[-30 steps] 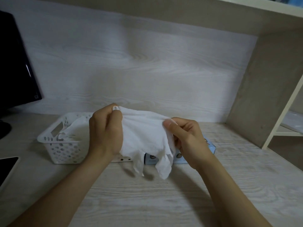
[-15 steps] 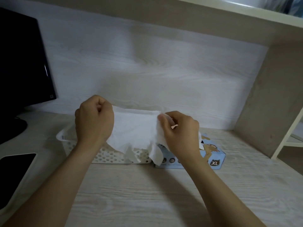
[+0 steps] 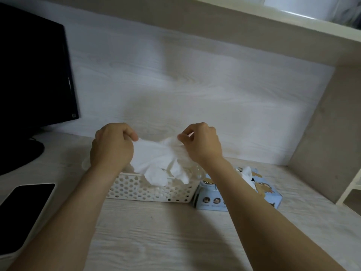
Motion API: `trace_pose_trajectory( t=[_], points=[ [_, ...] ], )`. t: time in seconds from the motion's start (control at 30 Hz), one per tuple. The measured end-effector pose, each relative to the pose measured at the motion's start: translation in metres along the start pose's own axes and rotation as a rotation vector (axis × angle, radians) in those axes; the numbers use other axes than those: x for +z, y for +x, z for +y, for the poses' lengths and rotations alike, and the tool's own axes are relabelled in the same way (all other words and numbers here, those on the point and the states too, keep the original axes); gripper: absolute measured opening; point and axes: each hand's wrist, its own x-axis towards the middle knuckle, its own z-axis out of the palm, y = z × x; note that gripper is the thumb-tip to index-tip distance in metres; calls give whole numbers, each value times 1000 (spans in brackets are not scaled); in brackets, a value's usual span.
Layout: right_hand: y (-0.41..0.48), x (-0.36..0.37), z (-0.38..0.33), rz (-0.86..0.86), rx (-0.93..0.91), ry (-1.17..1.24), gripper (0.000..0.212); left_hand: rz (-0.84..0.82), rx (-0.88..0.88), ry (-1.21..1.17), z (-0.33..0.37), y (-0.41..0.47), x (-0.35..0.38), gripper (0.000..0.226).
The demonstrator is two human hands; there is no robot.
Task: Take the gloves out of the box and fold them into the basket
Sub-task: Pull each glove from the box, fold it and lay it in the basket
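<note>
Two hands hold one white glove (image 3: 158, 159) by its upper edge: left hand (image 3: 112, 146) pinches the corner at 9 o'clock, right hand (image 3: 201, 144) pinches at 3 o'clock. Since a second ago the glove has travelled from in front of the basket (image 3: 152, 190) to directly above it, fingers now hanging over the near rim. Box (image 3: 238, 194) sits touching the basket at 3 o'clock, another glove poking out. Judgement: folding is nearly done with; lowering and release come next. Phone (image 3: 25, 208) lies at 8 o'clock.

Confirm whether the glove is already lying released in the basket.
No: both the left hand and right hand pinch the glove above the basket.
</note>
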Motion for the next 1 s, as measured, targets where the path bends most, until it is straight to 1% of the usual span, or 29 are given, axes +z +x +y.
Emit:
trace_pose_trajectory(
  t=[0.1, 0.17, 0.23, 0.27, 0.3, 0.33, 0.37, 0.43, 0.5, 0.57, 0.63, 0.7, 0.77, 0.87, 0.93, 1.0],
  points=[
    [5, 9, -3, -61, -5, -37, 20, -57, -4, 89, -6, 5, 1, 40],
    [4, 15, -2, -97, -23, -103, 28, -142, -4, 181, -8, 6, 2, 32],
    [0, 14, -5, -105, -102, -214, 30, -209, -5, 364, -5, 3, 0, 28],
    [-2, 11, -7, -106, -148, -226, 29, -212, 20, 429, -4, 2, 1, 29],
    [-5, 5, -11, -136, -191, -186, 28, -196, 70, 438, -2, 2, 1, 33],
    [-8, -2, -16, -201, -226, -110, 30, -201, 123, 394, -1, 1, 0, 35],
    [-12, -10, -22, -301, -241, -31, 34, -239, 148, 309, 2, -1, -2, 36],
    [-19, -24, -30, -552, -213, 38, 49, -414, 104, 179, 8, -6, -5, 35],
    [-21, -30, -32, -722, -177, -8, 66, -577, 47, 184, 11, -8, -6, 31],
    [-21, -31, -29, -813, -119, -57, 73, -656, 29, 234, 11, -6, -6, 29],
    [-21, -26, -21, -847, -66, -134, 82, -736, -5, 271, 10, -5, -7, 29],
    [-21, -20, -14, -875, -70, -223, 84, -812, -46, 284, 11, -3, -7, 31],
    [-22, -15, -11, -882, -97, -253, 83, -900, -61, 334, 15, -1, -6, 41],
    [-19, -13, -13, -867, -84, -221, 83, -1016, -57, 434, 19, 0, -2, 62],
    [-16, -11, -14, -848, -58, -232, 84, -1044, -30, 466, 19, 0, 2, 70],
    [-16, -9, -11, -805, -55, -300, 85, -986, 2, 482, 17, 1, 5, 70]
  ],
)
